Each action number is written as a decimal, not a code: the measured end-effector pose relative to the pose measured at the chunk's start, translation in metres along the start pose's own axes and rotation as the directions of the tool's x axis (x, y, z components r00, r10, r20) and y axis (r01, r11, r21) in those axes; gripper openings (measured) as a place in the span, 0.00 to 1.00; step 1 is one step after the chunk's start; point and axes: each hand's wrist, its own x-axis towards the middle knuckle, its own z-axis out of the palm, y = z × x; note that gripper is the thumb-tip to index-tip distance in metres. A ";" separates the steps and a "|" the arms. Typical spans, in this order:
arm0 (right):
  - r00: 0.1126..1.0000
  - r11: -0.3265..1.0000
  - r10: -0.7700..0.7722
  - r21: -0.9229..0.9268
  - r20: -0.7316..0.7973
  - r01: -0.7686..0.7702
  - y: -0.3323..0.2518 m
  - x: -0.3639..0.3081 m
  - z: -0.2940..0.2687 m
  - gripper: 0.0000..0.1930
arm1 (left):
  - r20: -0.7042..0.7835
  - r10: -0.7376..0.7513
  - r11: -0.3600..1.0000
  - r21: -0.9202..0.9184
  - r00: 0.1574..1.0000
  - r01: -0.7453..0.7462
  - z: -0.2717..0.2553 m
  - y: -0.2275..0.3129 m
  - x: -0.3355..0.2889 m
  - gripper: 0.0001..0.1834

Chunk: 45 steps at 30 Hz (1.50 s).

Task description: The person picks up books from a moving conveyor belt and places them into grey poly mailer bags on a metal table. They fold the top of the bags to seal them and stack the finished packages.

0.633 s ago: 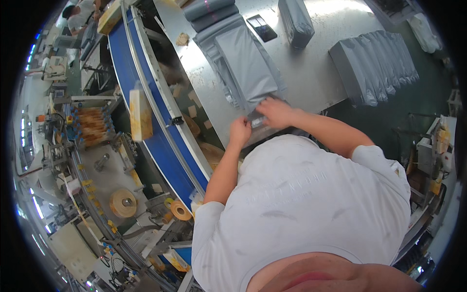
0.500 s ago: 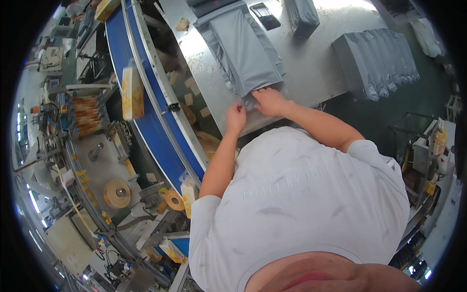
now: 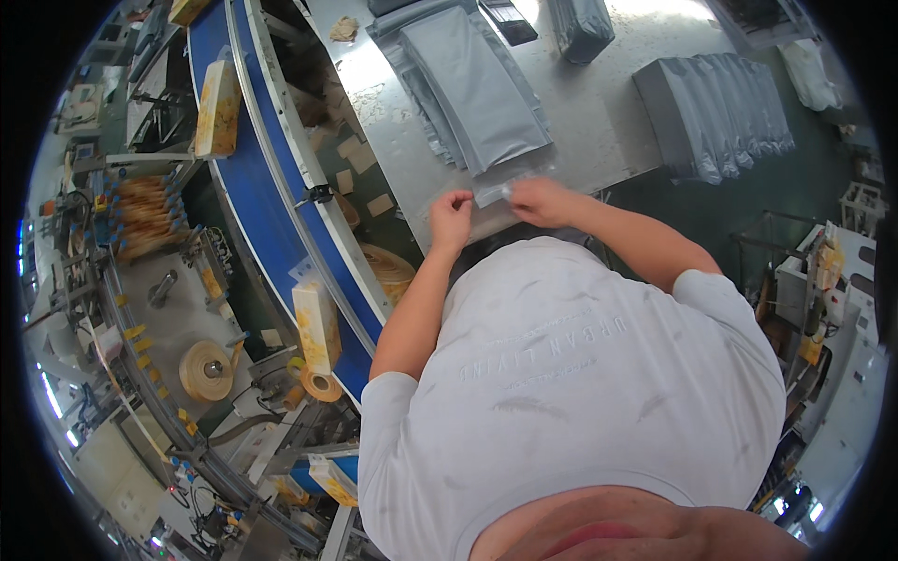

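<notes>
"Bags (image 3: 477, 98): where do they lie?"
"Near the counter's (image 3: 599, 117) near-left corner, clear plastic (image 3: 492, 191) at their near end."
"And the grip?"
"Right hand (image 3: 543, 202) pinches that plastic; left hand (image 3: 451, 221) curls narrow beside it, whether holding, I can't tell."
"Beyond?"
"Dark flat device (image 3: 511, 24), beside the bags' far part."

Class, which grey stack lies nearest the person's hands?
The flat grey stack, just beyond the left hand and right hand; the narrow grey bundle and wide rippled pile, both farther right, are more distant.
</notes>
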 end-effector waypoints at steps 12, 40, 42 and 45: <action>0.838 0.845 0.515 -0.269 0.179 -0.462 0.054 -0.152 -0.061 0.10 | 0.456 0.772 0.105 0.596 0.443 -0.796 -0.018 0.045 0.023 0.23; 0.672 0.936 0.335 0.149 -0.661 -0.320 0.107 0.090 -0.043 0.40 | -0.319 0.308 0.951 0.131 0.896 -0.280 0.055 0.084 0.103 0.28; 0.633 0.808 0.578 0.470 -0.515 -0.356 0.083 0.094 -0.028 0.38 | -0.166 0.247 0.967 0.102 0.955 -0.232 0.068 0.085 0.088 0.38; 0.734 0.414 0.653 0.900 -0.188 -0.137 0.065 0.096 -0.066 0.31 | -0.073 0.370 0.927 -0.040 0.926 -0.374 0.052 0.079 0.084 0.42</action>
